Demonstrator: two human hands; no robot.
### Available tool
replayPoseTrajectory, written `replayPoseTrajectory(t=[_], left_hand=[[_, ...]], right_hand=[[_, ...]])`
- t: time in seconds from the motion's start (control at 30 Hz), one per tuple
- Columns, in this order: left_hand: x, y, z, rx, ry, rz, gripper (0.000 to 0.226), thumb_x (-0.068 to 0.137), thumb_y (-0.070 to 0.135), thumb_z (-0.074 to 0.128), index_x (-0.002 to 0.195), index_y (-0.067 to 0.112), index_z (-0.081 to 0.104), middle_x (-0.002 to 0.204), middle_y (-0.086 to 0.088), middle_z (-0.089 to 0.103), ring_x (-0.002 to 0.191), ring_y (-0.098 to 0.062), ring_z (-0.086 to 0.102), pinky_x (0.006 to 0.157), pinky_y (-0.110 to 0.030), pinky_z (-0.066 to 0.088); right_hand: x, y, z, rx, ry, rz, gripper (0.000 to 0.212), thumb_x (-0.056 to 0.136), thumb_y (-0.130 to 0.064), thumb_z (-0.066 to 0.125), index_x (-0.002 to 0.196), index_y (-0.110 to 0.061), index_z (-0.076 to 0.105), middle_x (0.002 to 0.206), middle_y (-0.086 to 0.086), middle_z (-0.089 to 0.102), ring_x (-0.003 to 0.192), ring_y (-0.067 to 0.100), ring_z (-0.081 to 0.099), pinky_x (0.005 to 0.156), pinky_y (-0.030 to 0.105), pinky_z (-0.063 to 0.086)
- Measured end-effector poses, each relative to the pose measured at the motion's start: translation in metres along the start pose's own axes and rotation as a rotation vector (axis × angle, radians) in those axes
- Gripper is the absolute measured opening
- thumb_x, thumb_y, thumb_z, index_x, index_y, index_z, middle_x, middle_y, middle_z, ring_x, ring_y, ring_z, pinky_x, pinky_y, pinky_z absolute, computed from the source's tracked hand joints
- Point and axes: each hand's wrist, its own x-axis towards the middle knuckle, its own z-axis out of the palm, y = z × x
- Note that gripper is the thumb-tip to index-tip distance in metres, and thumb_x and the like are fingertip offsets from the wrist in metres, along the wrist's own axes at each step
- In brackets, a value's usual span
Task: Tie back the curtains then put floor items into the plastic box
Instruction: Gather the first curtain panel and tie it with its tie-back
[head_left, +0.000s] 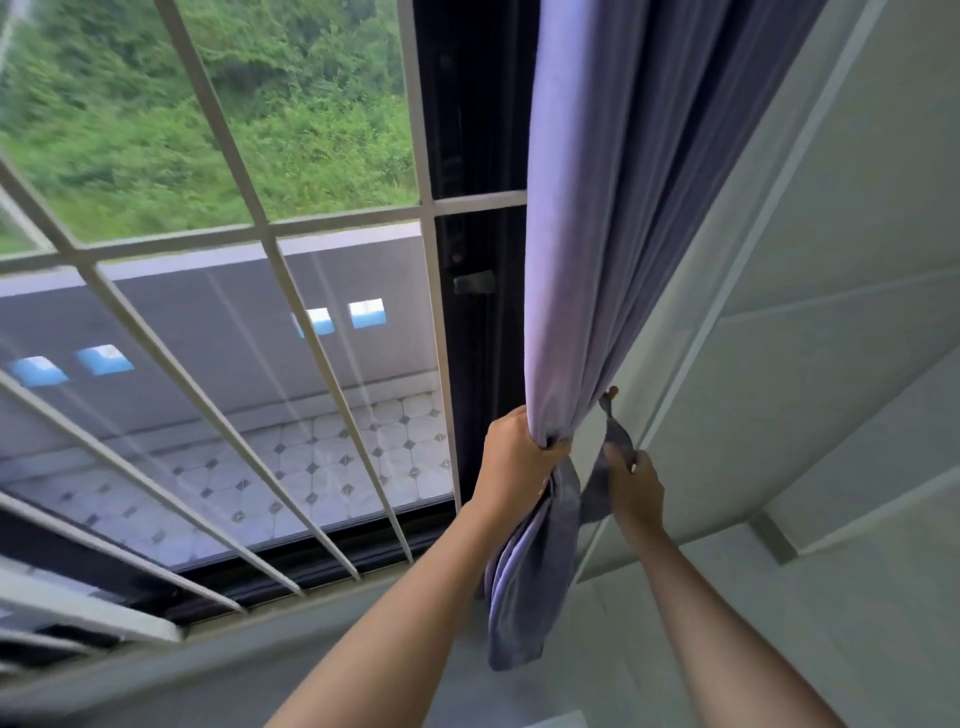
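Observation:
A lilac-grey curtain (597, 234) hangs bunched at the right side of the window. My left hand (511, 457) is closed around the gathered curtain low down, and the fabric below it hangs loose. A narrow grey tieback strap (618, 441) runs from a small hook (613, 391) on the wall down into my right hand (636, 486), which pinches the strap's lower end just right of the curtain. The floor and the plastic box are out of view.
White window bars (270, 228) cover the glass on the left, with a dark window frame (478, 291) beside the curtain. A pale tiled wall (831, 338) fills the right side. Outside lie a tiled balcony and green bushes.

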Motion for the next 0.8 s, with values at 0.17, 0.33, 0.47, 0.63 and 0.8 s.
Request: replayPoseTrajectory(t=[0.17,0.33,0.47,0.63,0.8], left_hand=[[-0.001,0.002,0.004,0.003,-0.007,0.008,0.013,0.077,0.009,0.068,0.074,0.000,0.059,0.071,-0.018,0.064,0.060,-0.017,0.050,0.055,-0.036,0.046],[-0.007,0.003,0.005,0.006,-0.036,0.017,0.019,0.076,0.008,0.068,0.066,0.000,0.053,0.064,-0.020,0.059,0.056,-0.016,0.045,0.053,-0.035,0.040],[-0.015,0.004,0.004,-0.007,-0.053,0.009,0.019,0.077,0.009,0.070,0.073,-0.005,0.057,0.068,-0.021,0.062,0.057,-0.016,0.048,0.054,-0.032,0.044],[-0.019,0.005,0.002,0.049,-0.089,0.011,0.020,0.078,0.012,0.069,0.070,-0.001,0.057,0.061,-0.007,0.058,0.055,-0.015,0.048,0.052,-0.027,0.044],[-0.019,0.009,0.001,0.108,-0.115,0.027,0.019,0.079,0.019,0.074,0.070,0.012,0.059,0.062,0.001,0.060,0.057,-0.014,0.055,0.057,-0.025,0.049]], right_hand=[[-0.048,0.005,-0.029,-0.128,-0.120,-0.062,0.021,0.083,-0.029,0.068,0.084,-0.011,0.057,0.076,0.002,0.062,0.074,0.024,0.059,0.062,0.030,0.041],[-0.089,0.001,-0.035,-0.144,-0.108,-0.140,0.012,0.083,-0.023,0.066,0.088,-0.017,0.056,0.078,-0.001,0.064,0.070,0.014,0.058,0.054,0.019,0.039],[-0.121,-0.005,-0.030,-0.006,-0.127,-0.130,0.018,0.080,-0.019,0.068,0.089,-0.033,0.060,0.079,-0.009,0.068,0.075,0.013,0.064,0.060,0.022,0.046],[-0.147,-0.006,-0.022,0.069,-0.147,-0.205,0.027,0.085,-0.017,0.066,0.106,-0.034,0.067,0.092,-0.011,0.073,0.088,0.007,0.067,0.071,0.014,0.049],[-0.155,-0.010,-0.016,0.025,-0.139,-0.252,0.025,0.088,-0.019,0.062,0.110,-0.029,0.065,0.096,-0.008,0.072,0.093,0.011,0.066,0.082,0.025,0.053]])
